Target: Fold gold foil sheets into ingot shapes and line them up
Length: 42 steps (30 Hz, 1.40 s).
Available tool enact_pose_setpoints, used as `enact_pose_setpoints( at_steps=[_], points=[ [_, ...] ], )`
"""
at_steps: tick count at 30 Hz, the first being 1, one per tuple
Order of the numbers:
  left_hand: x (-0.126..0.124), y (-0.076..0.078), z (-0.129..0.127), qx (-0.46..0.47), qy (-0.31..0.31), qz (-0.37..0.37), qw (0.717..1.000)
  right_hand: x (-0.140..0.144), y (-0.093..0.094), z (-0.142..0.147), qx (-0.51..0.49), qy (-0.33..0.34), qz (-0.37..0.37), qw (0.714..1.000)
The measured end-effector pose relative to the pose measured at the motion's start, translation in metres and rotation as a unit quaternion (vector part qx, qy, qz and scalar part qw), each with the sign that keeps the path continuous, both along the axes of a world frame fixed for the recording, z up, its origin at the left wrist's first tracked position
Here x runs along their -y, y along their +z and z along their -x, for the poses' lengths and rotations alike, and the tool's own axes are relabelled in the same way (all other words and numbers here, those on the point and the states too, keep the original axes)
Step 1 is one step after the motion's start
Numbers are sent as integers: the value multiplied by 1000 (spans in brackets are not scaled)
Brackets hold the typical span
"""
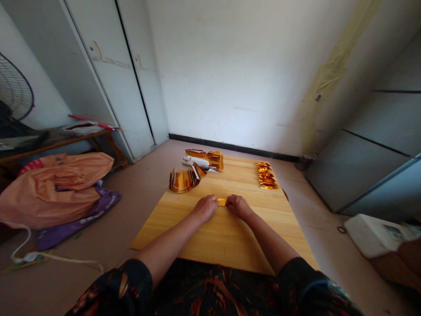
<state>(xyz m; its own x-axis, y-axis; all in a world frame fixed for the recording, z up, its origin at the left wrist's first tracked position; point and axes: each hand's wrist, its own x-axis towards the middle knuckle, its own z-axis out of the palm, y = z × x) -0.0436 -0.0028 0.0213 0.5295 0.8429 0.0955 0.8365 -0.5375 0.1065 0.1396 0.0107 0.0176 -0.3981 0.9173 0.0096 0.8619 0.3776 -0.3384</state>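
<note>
A small piece of gold paper [222, 202] lies on the wooden board [226, 237] between my two hands. My left hand [205, 208] presses its left end with the fingers curled down. My right hand [237, 205] presses its right end in the same way. Most of the paper is hidden under the fingers. Further back on the board sit a curved bundle of gold foil sheets [184, 179], a stack of gold paper packs [205, 159] and a row of several folded gold pieces [265, 175] at the back right.
An orange sack [62, 184] lies on a purple bag [82, 215] on the floor at left, with a white cord [49, 256] nearby. A fan [15, 90] and a low table [55, 142] stand behind. Grey cabinets [371, 149] and a white box [371, 235] are at right.
</note>
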Motion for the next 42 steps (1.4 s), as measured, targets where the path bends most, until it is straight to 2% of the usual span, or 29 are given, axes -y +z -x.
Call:
enact_pose_setpoints(
  at_steps=[3, 6, 14, 19, 26, 34, 38, 42],
  points=[
    [3, 2, 0, 9, 22, 30, 999, -3, 3, -2, -29, 0, 28, 999],
    [2, 3, -1, 27, 26, 41, 998, -4, 6, -3, -28, 10, 25, 999],
    [-3, -5, -4, 10, 11, 7, 1000, 2, 7, -7, 54, 92, -79, 991],
    [-2, -10, 0, 20, -9, -22, 1000, 3, 1, -12, 77, 103, -113, 985],
    [-3, -13, 1, 24, -10, -17, 1000, 0, -2, -11, 124, 123, -152, 973],
    [-3, -8, 0, 3, -18, -13, 1000, -7, -5, -8, 175, 184, -152, 955],
    [0, -7, 4, 19, -37, -19, 999, -10, -5, -4, 157, 170, -136, 963],
    [3, -10, 10, 39, -76, -47, 995, -6, 1, -4, 142, 124, -88, 978]
  ],
)
